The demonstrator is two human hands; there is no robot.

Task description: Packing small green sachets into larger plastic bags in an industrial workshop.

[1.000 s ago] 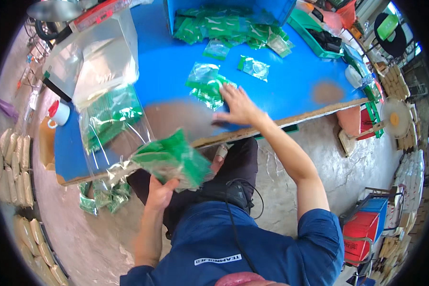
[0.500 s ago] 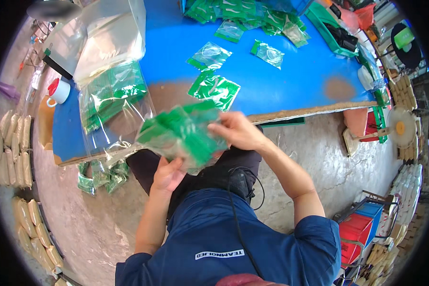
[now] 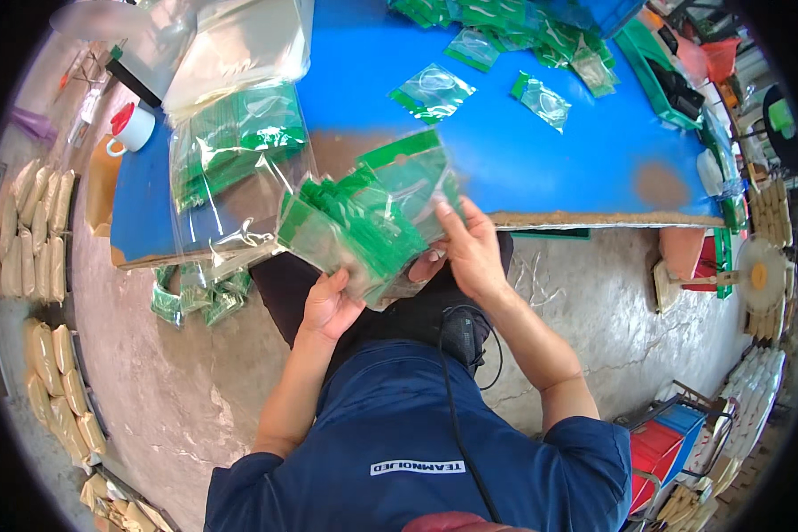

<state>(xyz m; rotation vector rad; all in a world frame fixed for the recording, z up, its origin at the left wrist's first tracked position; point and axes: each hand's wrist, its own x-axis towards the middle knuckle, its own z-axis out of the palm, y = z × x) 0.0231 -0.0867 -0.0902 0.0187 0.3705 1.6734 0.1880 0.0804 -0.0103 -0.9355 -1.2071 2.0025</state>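
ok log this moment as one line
left hand: holds green-and-clear packet bundle | right hand: holds another packet at its right side | blue table: loose packets

The left forearm point(image 3: 288, 395) is slanting up and slightly inward from the lower edge, with its wrist running almost straight on into the left hand point(image 3: 332, 309). That hand is turning its palm upward and inward and is gripping, its thumb lying on top while the other fingers are mostly hiding underneath. The right forearm point(image 3: 541, 346) is angling up and inward from a bent elbow. The right hand point(image 3: 476, 255) is sitting a little higher, pinching with its thumb on the near side. Both hands are facing each other, staying apart.
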